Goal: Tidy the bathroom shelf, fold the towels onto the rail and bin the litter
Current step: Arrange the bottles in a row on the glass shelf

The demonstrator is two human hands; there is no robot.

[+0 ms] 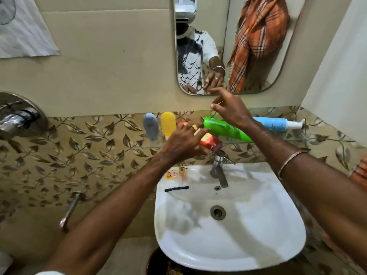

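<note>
The red bottle lies tilted at the front edge of the glass shelf, just above the tap; its long axis runs from upper left to lower right, with the lower end hanging past the shelf edge toward the basin. The left hand covers its upper end, fingers laid over the bottle; whether they curl round it cannot be told. Just behind, a green bottle lies on its side on the shelf, long axis running left to right and dipping toward the right, its flat end pointing left. The right hand is raised above it with thumb and forefinger brought close together, holding nothing that shows. Behind the right forearm a blue pump bottle also lies flat, its white pump head pointing right. At the shelf's left end a grey tube and a yellow tube stand upright side by side. On the rim of the white washbasin lie a yellow wrapper and a black strip. An orange checked towel hangs on the wall beside the mirror
</note>
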